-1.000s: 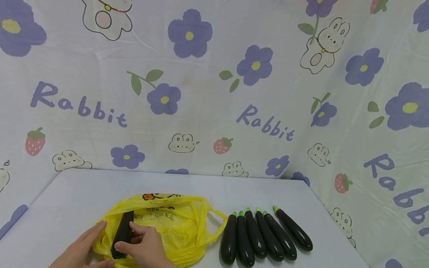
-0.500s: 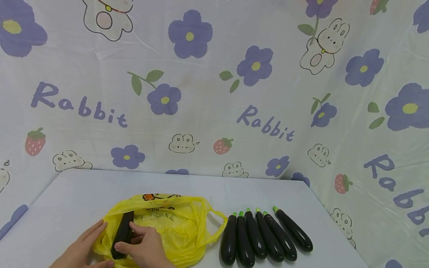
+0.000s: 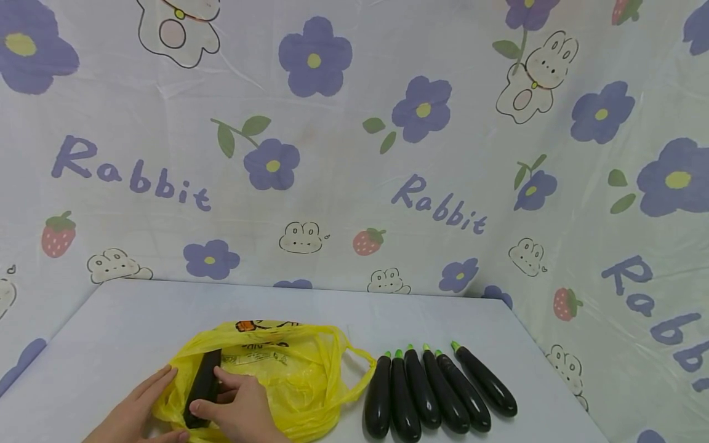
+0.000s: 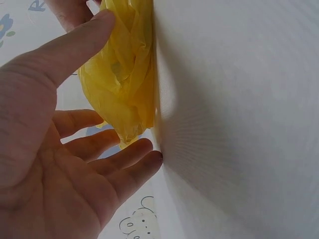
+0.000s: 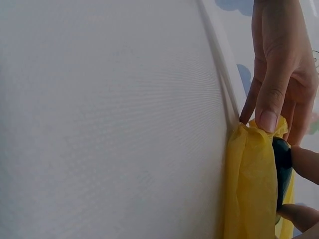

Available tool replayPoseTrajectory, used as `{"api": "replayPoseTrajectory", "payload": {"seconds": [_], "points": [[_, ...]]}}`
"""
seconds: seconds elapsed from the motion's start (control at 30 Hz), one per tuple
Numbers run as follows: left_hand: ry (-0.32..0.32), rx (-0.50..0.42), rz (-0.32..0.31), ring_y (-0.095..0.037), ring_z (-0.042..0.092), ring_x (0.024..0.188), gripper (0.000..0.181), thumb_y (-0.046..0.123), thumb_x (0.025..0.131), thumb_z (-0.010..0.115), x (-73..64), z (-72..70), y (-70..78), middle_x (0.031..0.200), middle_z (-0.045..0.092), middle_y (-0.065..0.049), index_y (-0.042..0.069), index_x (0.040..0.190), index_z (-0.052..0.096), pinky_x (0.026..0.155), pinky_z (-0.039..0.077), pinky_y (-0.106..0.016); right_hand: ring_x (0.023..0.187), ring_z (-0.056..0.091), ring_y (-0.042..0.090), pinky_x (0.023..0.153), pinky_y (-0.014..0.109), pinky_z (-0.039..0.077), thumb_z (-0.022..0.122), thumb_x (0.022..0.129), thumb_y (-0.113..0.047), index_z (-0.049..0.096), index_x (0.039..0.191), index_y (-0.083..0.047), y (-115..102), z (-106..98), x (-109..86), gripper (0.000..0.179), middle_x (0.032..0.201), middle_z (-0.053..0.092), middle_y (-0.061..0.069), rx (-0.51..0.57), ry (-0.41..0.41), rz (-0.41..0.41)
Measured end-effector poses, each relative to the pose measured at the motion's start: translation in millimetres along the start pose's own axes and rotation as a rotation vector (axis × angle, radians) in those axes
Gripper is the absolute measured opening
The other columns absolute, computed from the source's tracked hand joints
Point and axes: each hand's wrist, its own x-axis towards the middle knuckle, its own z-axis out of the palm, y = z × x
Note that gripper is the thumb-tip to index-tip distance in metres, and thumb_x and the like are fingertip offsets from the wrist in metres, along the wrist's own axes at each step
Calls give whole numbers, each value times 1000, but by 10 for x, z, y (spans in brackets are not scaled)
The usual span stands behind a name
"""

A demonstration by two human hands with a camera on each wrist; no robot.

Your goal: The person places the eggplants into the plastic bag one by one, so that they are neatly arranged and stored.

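My right hand (image 3: 244, 407) pinches a dark, glossy eggplant (image 3: 202, 391) between thumb and fingers. It lies slanted in the left part of a yellow plastic bag (image 3: 301, 387), whose mouth gapes. In the right wrist view, part of the eggplant (image 5: 282, 169) shows beside the bag's yellow film (image 5: 249, 184). My left hand (image 3: 135, 409) rests against the bag's left end, thumb at the near side and fingers at the far side. In the left wrist view those fingers (image 4: 134, 157) are spread and nearly straight, with bag film (image 4: 122, 79) between them and the thumb. The eggplant's stem end is hidden.
Right of the bag, several eggplants (image 3: 423, 394) with green stems lie in a row on the white table (image 3: 310, 304). The bag's handle loop (image 3: 362, 375) reaches the leftmost one. A printed curtain (image 3: 332, 135) with flowers and rabbits hangs behind.
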Motion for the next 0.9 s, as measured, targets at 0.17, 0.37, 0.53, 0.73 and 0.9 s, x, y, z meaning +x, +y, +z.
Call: {"api": "replayPoseTrajectory", "payload": {"seconds": [0.17, 0.37, 0.53, 0.73, 0.9], "points": [[-32, -20, -46, -54, 44, 121, 99, 50, 81, 77, 5, -16, 38, 143, 33, -37, -11, 145, 34, 91, 45, -64, 81, 61, 14, 76, 39, 57, 83, 81, -17, 68, 127, -11, 1, -18, 13, 49, 97, 66, -6, -8, -18, -1], [-56, -34, -114, -57, 41, 123, 91, 54, 89, 67, 31, -31, 88, 144, 33, -38, -6, 148, 34, 88, 45, -67, 82, 61, 13, 77, 39, 57, 82, 82, -20, 68, 128, -11, -4, -23, 16, 49, 98, 65, -7, -24, -35, 2], [-57, -20, -110, -56, 41, 123, 85, 51, 91, 64, 39, -44, 89, 143, 37, -36, -7, 147, 36, 90, 44, -66, 84, 61, 14, 78, 41, 57, 80, 85, -20, 67, 129, -13, -21, -36, -4, 47, 102, 65, -5, -25, -49, 8], [-65, -35, -94, -55, 42, 123, 84, 49, 91, 66, 31, -45, 61, 142, 38, -35, -8, 146, 37, 90, 45, -65, 85, 61, 14, 79, 41, 57, 79, 86, -19, 65, 131, -11, -40, -40, -18, 48, 108, 65, -5, -41, -50, 15], [-66, -39, -82, -55, 42, 124, 84, 48, 91, 67, 35, -43, 39, 142, 38, -35, -8, 146, 37, 91, 45, -65, 84, 62, 15, 79, 41, 57, 78, 86, -17, 63, 132, -7, -48, -43, -24, 50, 100, 66, -3, -45, -62, 5]]}}
